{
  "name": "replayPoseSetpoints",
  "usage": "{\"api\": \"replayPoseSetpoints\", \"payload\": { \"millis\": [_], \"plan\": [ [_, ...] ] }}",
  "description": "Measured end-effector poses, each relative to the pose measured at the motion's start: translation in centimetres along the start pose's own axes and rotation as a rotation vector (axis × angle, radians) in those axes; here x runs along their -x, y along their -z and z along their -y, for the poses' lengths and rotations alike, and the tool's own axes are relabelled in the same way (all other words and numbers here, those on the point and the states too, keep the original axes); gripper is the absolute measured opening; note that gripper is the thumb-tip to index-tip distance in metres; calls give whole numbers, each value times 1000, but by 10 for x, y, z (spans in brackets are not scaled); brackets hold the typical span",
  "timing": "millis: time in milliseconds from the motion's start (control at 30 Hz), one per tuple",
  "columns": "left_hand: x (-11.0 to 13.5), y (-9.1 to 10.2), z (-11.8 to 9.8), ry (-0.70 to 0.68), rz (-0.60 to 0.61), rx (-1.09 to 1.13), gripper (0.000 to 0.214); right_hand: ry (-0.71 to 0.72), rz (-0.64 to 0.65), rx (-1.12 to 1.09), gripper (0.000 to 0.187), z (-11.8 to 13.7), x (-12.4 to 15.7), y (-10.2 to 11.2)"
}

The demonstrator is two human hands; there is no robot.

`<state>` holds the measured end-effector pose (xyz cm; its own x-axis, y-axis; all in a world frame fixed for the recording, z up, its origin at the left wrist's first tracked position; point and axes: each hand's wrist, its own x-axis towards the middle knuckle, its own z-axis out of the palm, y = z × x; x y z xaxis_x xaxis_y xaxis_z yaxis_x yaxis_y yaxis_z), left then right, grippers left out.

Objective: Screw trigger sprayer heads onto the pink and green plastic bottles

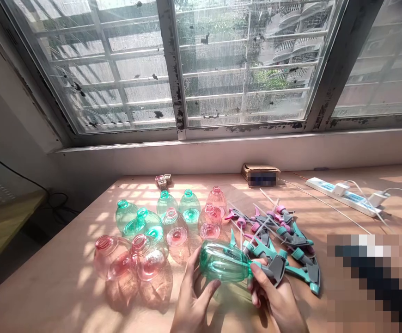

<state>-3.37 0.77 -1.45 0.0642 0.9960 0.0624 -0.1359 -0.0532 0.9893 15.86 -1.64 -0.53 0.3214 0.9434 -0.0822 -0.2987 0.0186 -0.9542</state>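
A clear green spray bottle (223,262) lies on its side in the air between my hands, its base to the left and its neck to the right. My left hand (197,286) is wrapped round the base end. At the neck, my right hand (268,289) grips the teal and grey spray head (273,269), which sits at the bottle's mouth; a straw shows inside the bottle. How tightly the head is seated I cannot tell. Just beyond my right hand lies a heap of loose spray heads (270,226) in pink, teal and grey, with white straws.
Several open green bottles (189,208) and pink bottles (149,256) stand on the left of the wooden table (65,263). A cardboard box (260,171), small blocks (162,181) and a white power strip (343,196) with cables lie near the window wall. A pixelated patch covers the right.
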Motion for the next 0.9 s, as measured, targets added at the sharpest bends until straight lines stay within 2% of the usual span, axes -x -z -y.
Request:
{"api": "replayPoseSetpoints", "payload": {
  "millis": [133, 267, 467, 600, 733, 900],
  "plan": [
    [2, -1, -4, 15, -65, -30, 83, 0, -26, 4, 52, 0, 1, -1],
    [3, -1, -9, 66, -127, -78, 79, -18, -57, -27, 57, -1, 4, -5],
    [2, 5, -11, 22, -156, -269, 71, -58, -19, -31, 58, 5, 9, -9],
    [2, 10, -11, 41, -57, -237, 68, -41, -31, -16, 56, 7, 8, -8],
    [0, 8, -13, 13, 52, -53, 68, -35, -64, -48, 54, 7, 4, -4],
    [1, 2, -18, 33, 110, 14, 85, -39, -55, -62, 53, 7, 5, -4]
  ]
}}
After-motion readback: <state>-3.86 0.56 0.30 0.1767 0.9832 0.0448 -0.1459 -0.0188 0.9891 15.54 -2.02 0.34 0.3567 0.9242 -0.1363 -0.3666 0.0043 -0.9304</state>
